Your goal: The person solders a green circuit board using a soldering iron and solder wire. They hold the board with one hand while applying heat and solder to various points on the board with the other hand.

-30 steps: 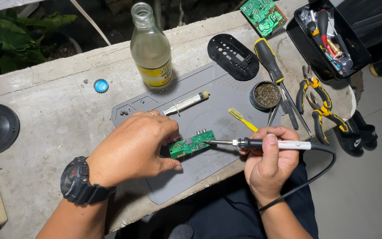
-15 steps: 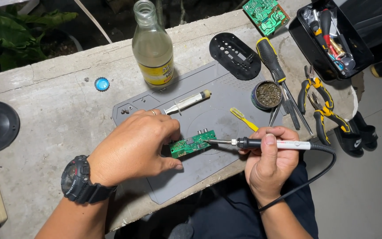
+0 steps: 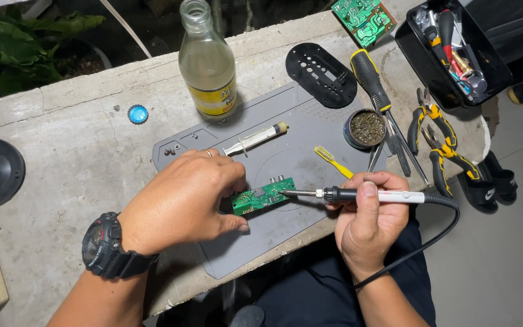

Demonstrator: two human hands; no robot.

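Small green circuit board (image 3: 263,196) is pinched at its left end by the left hand (image 3: 183,203), thumb below, fingers curled over the top; board sits just above the grey mat (image 3: 310,136), near its middle. Soldering iron (image 3: 358,195) is gripped pen-style in the right hand (image 3: 367,221), fingers closed round the handle, tip touching the board's right end. Cable is run off to the right. On the mat: syringe (image 3: 255,138), yellow brush (image 3: 333,161). Beside it: glass bottle (image 3: 207,63), tin of brass wool (image 3: 365,128), screwdriver (image 3: 375,85), 2 pliers (image 3: 437,130).
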